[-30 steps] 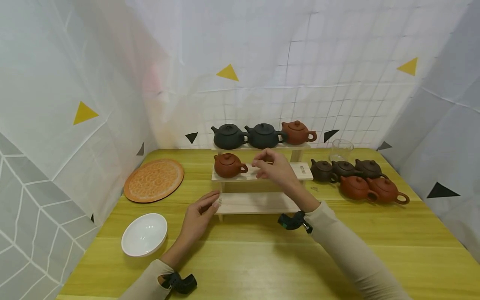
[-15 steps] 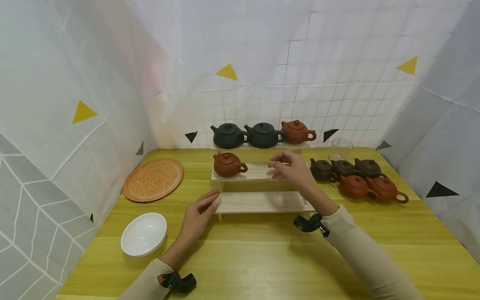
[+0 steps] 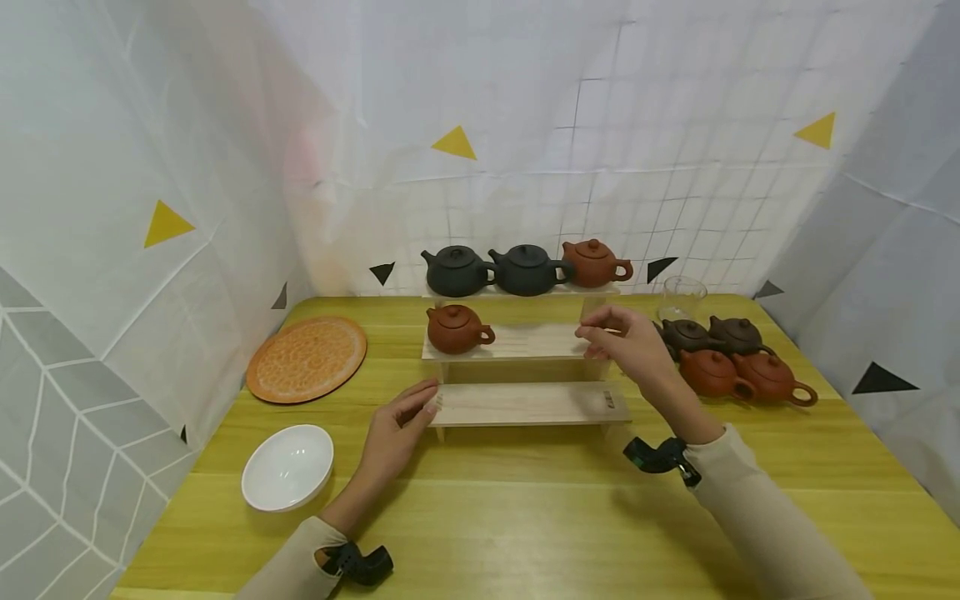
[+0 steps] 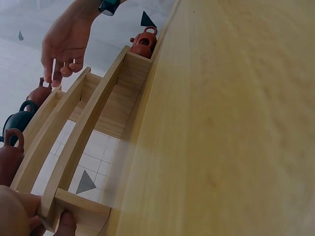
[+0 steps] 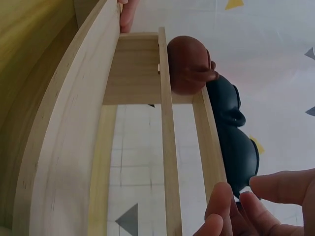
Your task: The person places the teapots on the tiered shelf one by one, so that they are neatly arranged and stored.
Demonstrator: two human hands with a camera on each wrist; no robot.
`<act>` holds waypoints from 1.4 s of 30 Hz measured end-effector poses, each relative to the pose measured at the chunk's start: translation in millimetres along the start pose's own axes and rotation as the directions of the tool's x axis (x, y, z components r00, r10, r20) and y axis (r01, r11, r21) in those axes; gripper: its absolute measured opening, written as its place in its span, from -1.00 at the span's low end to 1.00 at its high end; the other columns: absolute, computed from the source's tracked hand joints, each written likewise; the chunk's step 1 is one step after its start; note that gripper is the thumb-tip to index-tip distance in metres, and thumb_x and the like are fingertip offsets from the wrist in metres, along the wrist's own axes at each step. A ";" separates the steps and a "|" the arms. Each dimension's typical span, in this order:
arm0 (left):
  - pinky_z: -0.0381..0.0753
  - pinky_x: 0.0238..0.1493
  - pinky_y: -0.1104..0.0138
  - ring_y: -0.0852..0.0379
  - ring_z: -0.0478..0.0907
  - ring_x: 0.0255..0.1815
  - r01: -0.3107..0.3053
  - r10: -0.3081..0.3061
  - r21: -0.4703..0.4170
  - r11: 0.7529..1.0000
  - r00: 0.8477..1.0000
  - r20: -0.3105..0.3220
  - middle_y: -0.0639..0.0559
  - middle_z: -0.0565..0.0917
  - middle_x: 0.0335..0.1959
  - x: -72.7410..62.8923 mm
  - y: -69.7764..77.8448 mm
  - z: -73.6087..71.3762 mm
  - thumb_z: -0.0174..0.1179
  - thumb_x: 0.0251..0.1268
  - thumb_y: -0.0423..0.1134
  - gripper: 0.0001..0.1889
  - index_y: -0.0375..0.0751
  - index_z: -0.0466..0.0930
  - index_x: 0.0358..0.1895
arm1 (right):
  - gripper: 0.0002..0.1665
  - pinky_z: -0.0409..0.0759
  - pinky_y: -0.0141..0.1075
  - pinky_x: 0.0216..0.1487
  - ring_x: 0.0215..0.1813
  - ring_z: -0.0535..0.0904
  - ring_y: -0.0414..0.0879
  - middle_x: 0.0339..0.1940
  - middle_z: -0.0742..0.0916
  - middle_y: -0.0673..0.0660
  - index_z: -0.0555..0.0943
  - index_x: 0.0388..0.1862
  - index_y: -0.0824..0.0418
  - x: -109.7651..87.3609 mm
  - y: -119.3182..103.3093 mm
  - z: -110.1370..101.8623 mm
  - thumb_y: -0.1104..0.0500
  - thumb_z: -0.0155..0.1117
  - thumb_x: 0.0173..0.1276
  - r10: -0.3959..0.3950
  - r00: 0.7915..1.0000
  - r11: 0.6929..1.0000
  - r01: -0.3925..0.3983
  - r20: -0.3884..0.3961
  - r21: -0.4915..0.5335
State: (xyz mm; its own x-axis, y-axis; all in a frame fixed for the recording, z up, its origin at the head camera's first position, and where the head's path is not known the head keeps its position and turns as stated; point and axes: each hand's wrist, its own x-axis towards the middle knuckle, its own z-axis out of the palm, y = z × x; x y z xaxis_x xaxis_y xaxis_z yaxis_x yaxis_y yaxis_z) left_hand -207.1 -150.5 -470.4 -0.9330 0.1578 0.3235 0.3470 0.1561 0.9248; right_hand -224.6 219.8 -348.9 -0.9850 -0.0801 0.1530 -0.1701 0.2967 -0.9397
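As the empty, loosely bent right hand [image 3: 628, 343] shifts toward the middle shelf's [image 3: 536, 342] right edge, the red teapot [image 3: 455, 331] stands unheld near its left edge. Left hand [image 3: 396, 423] grips the lower shelf's [image 3: 525, 404] left edge

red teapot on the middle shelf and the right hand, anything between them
In the head view, only a bare stretch of the middle shelf shows between the red teapot and the right hand.

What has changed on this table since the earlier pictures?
The right hand grip moved rightward along the stepped pale wooden stand, away from the round red clay teapot; nothing was grasped or let go. The left hand grip stayed at the stand's left end, and the teapot stayed put.
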 end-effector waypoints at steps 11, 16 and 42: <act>0.48 0.20 0.49 -0.06 0.44 0.44 0.001 -0.001 0.004 1.000 1.000 -0.005 -0.21 0.57 0.36 0.2 6.4 1.7 0.24 0.52 -0.41 -0.67 -0.43 0.65 0.25 | -0.56 0.71 -0.29 -0.22 -0.23 0.72 -0.02 -0.04 0.74 0.24 0.54 0.15 0.46 -12.5 14.9 -39.0 0.09 0.29 0.59 0.003 0.997 0.999 -0.001 -0.075 0.034; 0.48 0.19 0.51 -0.01 0.46 0.41 -0.021 0.021 -0.008 1.000 1.000 -0.006 -0.18 0.59 0.34 0.2 0.4 0.6 0.27 0.51 -0.37 -0.68 -0.39 0.68 0.24 | -0.56 0.71 -0.27 -0.22 -0.23 0.71 -0.01 -0.07 0.76 0.12 0.56 0.13 0.45 -16.3 18.9 -52.7 0.07 0.30 0.59 -0.005 0.993 1.000 0.002 -0.116 -0.026; 0.49 0.20 0.48 0.04 0.46 0.41 -0.006 0.006 0.002 1.000 1.000 -0.001 -0.04 0.61 0.33 -0.2 1.0 0.9 0.29 0.51 -0.31 -0.68 -0.31 0.71 0.23 | -0.49 0.69 -0.31 -0.29 -0.19 0.69 -0.17 -0.15 0.80 -0.11 0.57 0.17 0.47 -44.3 57.3 -114.4 0.02 0.27 0.60 0.068 0.965 0.990 -0.097 -0.253 -0.103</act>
State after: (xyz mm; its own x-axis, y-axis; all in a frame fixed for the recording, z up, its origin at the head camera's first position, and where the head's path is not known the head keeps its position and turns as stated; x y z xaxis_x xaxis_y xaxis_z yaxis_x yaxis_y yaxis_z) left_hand -206.4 -149.5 -469.7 -0.9309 0.1580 0.3295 0.3531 0.1568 0.9224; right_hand -194.1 349.3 -374.6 -0.9698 0.1833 0.1607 -0.0758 0.3996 -0.9136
